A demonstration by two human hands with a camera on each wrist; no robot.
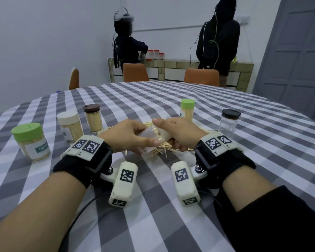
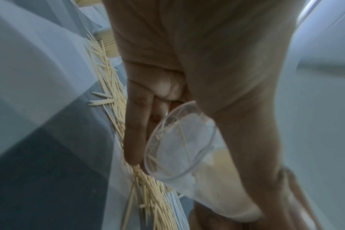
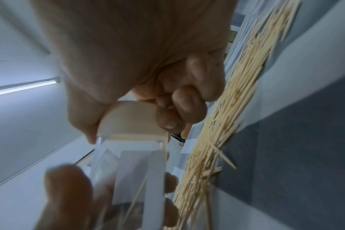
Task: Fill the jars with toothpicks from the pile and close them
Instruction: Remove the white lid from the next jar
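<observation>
Checked tablecloth (image 1: 171,99), clear jar (image 1: 149,137) sideways, cream lid (image 1: 165,134)

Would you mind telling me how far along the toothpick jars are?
Four capped jars look full, like the green-lidded jar. In hand: the left hand grips a nearly empty clear jar, the right hand its cream lid. Left: the empty brown-lidded jar and the pile.

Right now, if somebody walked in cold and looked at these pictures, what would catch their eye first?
Probably the two hands at the table's centre: the left hand grips a nearly empty clear jar held sideways, while the right hand grips its cream lid. Beneath them a pile of toothpicks lies spread on the checked tablecloth. To the left stand filled jars, the nearest being a green-lidded jar.
</observation>
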